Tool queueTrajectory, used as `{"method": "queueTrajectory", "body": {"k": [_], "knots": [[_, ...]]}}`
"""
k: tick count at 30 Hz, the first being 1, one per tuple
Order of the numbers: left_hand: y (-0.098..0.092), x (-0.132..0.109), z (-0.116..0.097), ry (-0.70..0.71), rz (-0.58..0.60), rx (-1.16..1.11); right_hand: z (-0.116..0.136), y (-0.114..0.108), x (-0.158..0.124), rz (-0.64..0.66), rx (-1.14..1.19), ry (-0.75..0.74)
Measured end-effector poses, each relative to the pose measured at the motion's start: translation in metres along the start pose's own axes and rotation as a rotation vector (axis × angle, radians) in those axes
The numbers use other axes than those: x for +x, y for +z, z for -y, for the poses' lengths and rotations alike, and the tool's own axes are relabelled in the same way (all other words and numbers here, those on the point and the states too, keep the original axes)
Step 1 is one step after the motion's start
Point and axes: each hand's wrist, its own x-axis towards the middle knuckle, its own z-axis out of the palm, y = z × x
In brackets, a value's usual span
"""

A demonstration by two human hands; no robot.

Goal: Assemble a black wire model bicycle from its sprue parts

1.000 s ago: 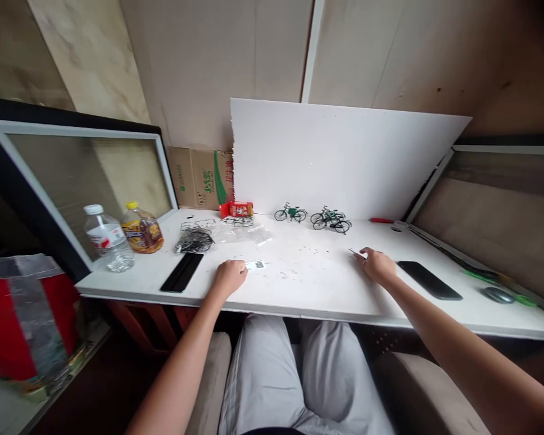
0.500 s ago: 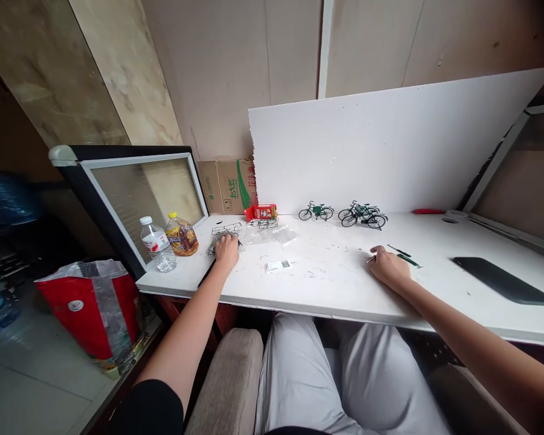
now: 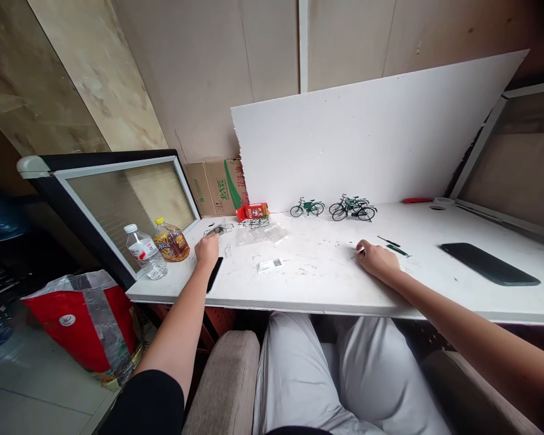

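My left hand (image 3: 207,249) is closed at the left of the white table. A blurred grey-dark bundle (image 3: 217,231) shows at its fingertips; its kind is unclear. Just behind it lies a thin black wire-like frame (image 3: 226,228). Beside my left wrist is a flat black slab (image 3: 214,275), partly hidden by the arm. My right hand (image 3: 378,261) rests on the table, thumb and finger pinched on a thin pointed rod (image 3: 357,254). Behind that hand lie a slim dark tool (image 3: 388,241) and a green-handled one (image 3: 399,250). Several miniature bicycles (image 3: 307,208) stand at the back.
A water bottle (image 3: 145,252) and a tea-coloured drink bottle (image 3: 171,240) stand at left. Clear plastic bags (image 3: 265,234), a printed label (image 3: 269,266) and a red packet (image 3: 252,212) lie mid-table. A dark phone-like slab (image 3: 488,264) is at right. A white board (image 3: 376,139) leans behind.
My left hand has pulled back from the heap of dark wire parts, with a blurred bundle at its fingers. My right hand keeps its pinch. The whole view has shifted slightly.
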Motion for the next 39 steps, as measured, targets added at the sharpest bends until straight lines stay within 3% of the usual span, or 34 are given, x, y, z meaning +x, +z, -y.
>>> {"method": "queueTrajectory", "body": {"k": [5, 8, 9, 11, 14, 18, 21, 24, 29, 34, 39], "knots": [[-0.019, 0.007, 0.003, -0.269, -0.619, -0.703, 0.001, -0.004, -0.005, 0.002, 0.032, 0.028], [-0.03, 0.008, -0.008, -0.291, -0.69, -0.932, 0.008, -0.01, -0.008, 0.016, 0.032, 0.069], [-0.032, 0.007, -0.014, -0.318, -0.698, -1.113, 0.013, -0.014, -0.009, 0.013, 0.031, 0.087], [-0.037, 0.0, -0.027, -0.372, -0.653, -1.435, 0.028, -0.024, -0.013, 0.0, 0.037, 0.113], [-0.039, -0.018, -0.048, -0.433, -0.518, -1.68, 0.061, -0.044, -0.024, -0.065, 0.216, 0.02], [-0.036, -0.05, -0.077, -0.333, -0.301, -1.801, 0.111, -0.062, -0.057, -0.084, 0.822, -0.189], [-0.037, -0.067, -0.094, -0.292, -0.143, -1.816, 0.144, -0.053, -0.085, -0.123, 1.16, -0.278], [-0.046, -0.076, -0.106, -0.231, 0.016, -1.78, 0.168, -0.031, -0.104, -0.144, 1.35, -0.221], [-0.061, -0.087, -0.119, -0.129, 0.172, -1.699, 0.185, -0.007, -0.119, -0.159, 1.394, -0.212], [-0.068, -0.098, -0.133, -0.076, 0.205, -1.651, 0.189, -0.002, -0.131, -0.315, 1.368, -0.21], [-0.067, -0.106, -0.141, 0.111, 0.269, -1.556, 0.19, 0.005, -0.138, -0.355, 1.315, -0.244]]}}
